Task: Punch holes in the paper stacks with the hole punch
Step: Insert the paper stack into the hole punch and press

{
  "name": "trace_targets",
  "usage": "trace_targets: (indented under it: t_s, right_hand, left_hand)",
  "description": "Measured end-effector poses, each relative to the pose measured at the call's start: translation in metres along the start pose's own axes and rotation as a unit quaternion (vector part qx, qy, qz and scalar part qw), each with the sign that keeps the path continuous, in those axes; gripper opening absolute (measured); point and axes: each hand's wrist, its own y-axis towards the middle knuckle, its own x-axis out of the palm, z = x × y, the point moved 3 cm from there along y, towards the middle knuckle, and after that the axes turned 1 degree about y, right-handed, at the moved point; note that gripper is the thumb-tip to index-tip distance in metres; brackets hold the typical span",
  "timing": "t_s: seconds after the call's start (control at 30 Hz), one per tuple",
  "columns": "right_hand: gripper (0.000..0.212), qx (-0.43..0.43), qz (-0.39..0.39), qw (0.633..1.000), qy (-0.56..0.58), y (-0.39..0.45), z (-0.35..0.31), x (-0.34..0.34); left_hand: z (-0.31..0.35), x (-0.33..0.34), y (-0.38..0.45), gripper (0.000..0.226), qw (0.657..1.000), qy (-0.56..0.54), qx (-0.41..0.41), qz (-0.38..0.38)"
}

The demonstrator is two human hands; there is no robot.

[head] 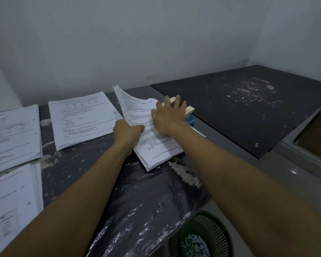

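**Mid-table: paper stack in punch, both hands on it**

On the dark table point(248, 101), a hole punch point(189, 115) with cream lever and blue base sits at the right edge of a thick printed paper stack point(156, 145). Right hand point(168, 115) lies flat on the lever and sheets, fingers spread wide. Left hand point(127, 131) grips the stack's left edge, fingers curled, bending the upper sheets up in a curve. Left of it: three flat printed stacks point(82, 117), point(11, 134), point(9, 201). Crinkly glossy plastic sheet point(141, 201) drapes over the near table edge. Green mesh basket point(206, 236) below holds white flecks.
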Motion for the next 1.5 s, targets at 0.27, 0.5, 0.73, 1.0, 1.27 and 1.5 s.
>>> trace_targets:
  t_s: [0.27, 0.5, 0.73, 1.0, 1.27, 1.5]
  right_hand:
    - [0.059, -0.001, -0.027, 0.999, 0.026, 0.002, 0.002, -0.006]
    - [0.083, -0.011, -0.126, 0.949, 0.289, 0.013, 0.012, -0.045]
    - [0.072, 0.031, -0.158, 0.902, 0.400, 0.022, 0.025, -0.053]
    - [0.073, 0.024, -0.157, 0.891, 0.425, 0.024, 0.025, -0.056]
    - [0.079, 0.035, -0.153, 0.879, 0.450, 0.014, 0.021, -0.058]
    - [0.053, 0.043, 0.035, 0.956, 0.287, 0.009, 0.013, -0.073]
  left_hand:
    - [-0.001, -0.001, 0.001, 0.024, 1.000, 0.004, -0.003, 0.000]
    - [-0.002, -0.001, -0.001, 0.022, 1.000, 0.007, 0.000, 0.001]
    - [-0.004, 0.000, 0.000, 0.026, 1.000, 0.008, 0.002, 0.006]
    - [-0.002, -0.003, -0.004, 0.029, 1.000, 0.000, -0.003, 0.012]
    - [0.010, -0.029, -0.008, 0.035, 1.000, 0.013, -0.009, 0.022]
    - [0.023, -0.073, -0.019, 0.037, 0.999, 0.008, 0.000, 0.035]
